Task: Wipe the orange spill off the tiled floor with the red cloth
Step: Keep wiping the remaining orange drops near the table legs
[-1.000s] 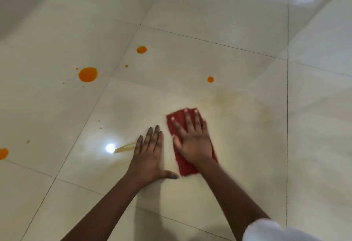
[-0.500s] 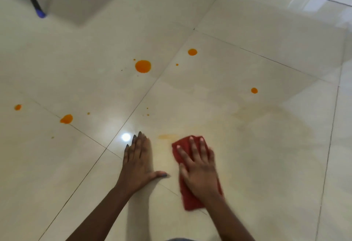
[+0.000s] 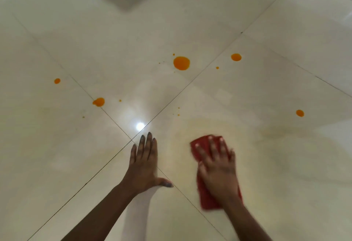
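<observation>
Sliding rightward from the open, flat left-hand grip (image 3: pixel 144 166), the right-hand grip (image 3: pixel 217 172) is pressing straight fingers (image 3: pixel 212 145) on the red cloth (image 3: pixel 209 200) on the glossy cream tiled floor (image 3: pixel 57 164). Soft, light and limp, it is likely needing flat palm pressure mid-cloth; round orange spill drops (image 3: pixel 181 63) are waiting beyond.

Your right hand (image 3: pixel 219 172) has slid the red cloth (image 3: pixel 208 200) away from your left hand (image 3: pixel 143 166). They lay just beside each other a second ago, and bare tile now shows between them. Your left hand has shifted onto the grout crossing (image 3: pixel 131 140). The orange streak by your left fingertips is gone, leaving a pale film (image 3: pixel 200 124) ahead of the cloth.
</observation>
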Available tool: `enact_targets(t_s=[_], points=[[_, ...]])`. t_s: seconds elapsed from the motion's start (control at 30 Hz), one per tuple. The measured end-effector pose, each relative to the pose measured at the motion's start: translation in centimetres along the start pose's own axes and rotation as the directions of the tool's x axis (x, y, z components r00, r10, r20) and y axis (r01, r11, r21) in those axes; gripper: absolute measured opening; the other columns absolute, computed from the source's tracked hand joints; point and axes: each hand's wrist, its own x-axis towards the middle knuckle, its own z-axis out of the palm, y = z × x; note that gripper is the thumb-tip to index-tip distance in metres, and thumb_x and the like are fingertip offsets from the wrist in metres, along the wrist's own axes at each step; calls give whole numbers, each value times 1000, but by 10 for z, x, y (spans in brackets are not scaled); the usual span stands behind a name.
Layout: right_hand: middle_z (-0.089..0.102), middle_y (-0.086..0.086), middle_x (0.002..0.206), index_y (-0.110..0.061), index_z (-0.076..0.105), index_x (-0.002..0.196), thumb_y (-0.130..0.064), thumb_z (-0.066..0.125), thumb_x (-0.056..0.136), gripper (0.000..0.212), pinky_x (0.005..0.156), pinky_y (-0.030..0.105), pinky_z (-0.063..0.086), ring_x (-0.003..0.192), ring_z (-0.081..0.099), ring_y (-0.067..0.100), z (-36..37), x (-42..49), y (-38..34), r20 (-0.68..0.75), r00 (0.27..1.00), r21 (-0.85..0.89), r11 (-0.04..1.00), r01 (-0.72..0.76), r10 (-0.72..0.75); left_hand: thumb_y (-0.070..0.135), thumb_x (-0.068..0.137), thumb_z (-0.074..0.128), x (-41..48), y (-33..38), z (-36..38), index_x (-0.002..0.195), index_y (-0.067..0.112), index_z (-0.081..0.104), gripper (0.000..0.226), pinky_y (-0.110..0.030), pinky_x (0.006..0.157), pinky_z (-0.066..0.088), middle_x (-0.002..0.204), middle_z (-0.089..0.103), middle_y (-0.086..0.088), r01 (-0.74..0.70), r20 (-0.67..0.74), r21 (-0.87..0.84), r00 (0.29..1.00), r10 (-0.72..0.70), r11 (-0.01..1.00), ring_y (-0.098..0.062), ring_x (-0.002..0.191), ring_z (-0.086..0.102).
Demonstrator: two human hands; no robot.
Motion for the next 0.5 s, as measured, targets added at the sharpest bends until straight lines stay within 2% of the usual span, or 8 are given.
enact_targets(t_s=[0.07,0.13,0.17,0.23,0.3,0.37,0.43,0.5], points=[[26,10,154,-37,37,141,-38,37,88,52,109,58,19,142,19,36,-11,52,16,-17,992,-25,992,-125,124,99,41,33,0,0,3,130,14,-41,143,-39,105,-31,140,-50,-4,-2,0,-6,1000,2,1000,-22,130,-46],[11,6,158,-41,20,146,-42,33,94,54,113,54,8,145,1,32,-16,113,-2,-5,984,11,984,-180,180,101,41,26,1,-1,6,130,14,-43,143,-37,102,-35,140,-52,-3,-2,-16,9,1000,2,1000,-21,130,-47],[6,5,159,-41,16,146,-43,31,94,55,113,53,5,145,-3,31,-14,134,-21,15,987,28,987,-161,161,102,41,24,2,-2,7,130,14,-43,142,-37,101,-37,139,-52,-3,-5,-32,15,999,6,1000,-20,130,-47],[6,5,159,-41,17,146,-43,31,93,55,113,52,2,145,-5,31,-8,149,-67,57,998,45,999,-6,4,101,43,25,2,-3,7,130,14,-44,141,-36,101,-38,139,-53,-2,-8,-41,7,999,8,1000,-19,130,-47],[13,3,158,-41,26,144,-43,31,90,54,114,52,3,145,1,30,0,122,-93,78,976,67,978,198,-203,99,45,30,1,-3,5,130,14,-44,141,-35,100,-37,138,-54,-2,-19,-45,-2,999,19,1000,-19,129,-47],[28,1,154,-41,39,138,-43,34,84,54,112,55,15,143,18,30,4,79,-79,43,953,61,953,298,-301,98,46,33,1,-4,3,131,14,-42,141,-34,101,-38,139,-52,-2,-28,-38,-5,999,27,1000,-19,130,-47],[40,3,148,-39,48,133,-40,38,79,54,106,57,27,138,32,33,0,58,-38,33,970,30,971,239,-240,99,45,34,2,-3,4,131,15,-42,142,-34,100,-38,139,-52,-2,-17,-44,-16,999,17,1000,-19,130,-47],[36,7,150,-36,45,136,-37,35,82,55,107,58,27,139,29,35,-9,79,-2,7,995,-17,995,100,-100,98,45,35,2,-2,4,131,16,-42,142,-36,101,-36,140,-51,-3,-14,-32,-9,999,14,1000,-20,130,-47]])
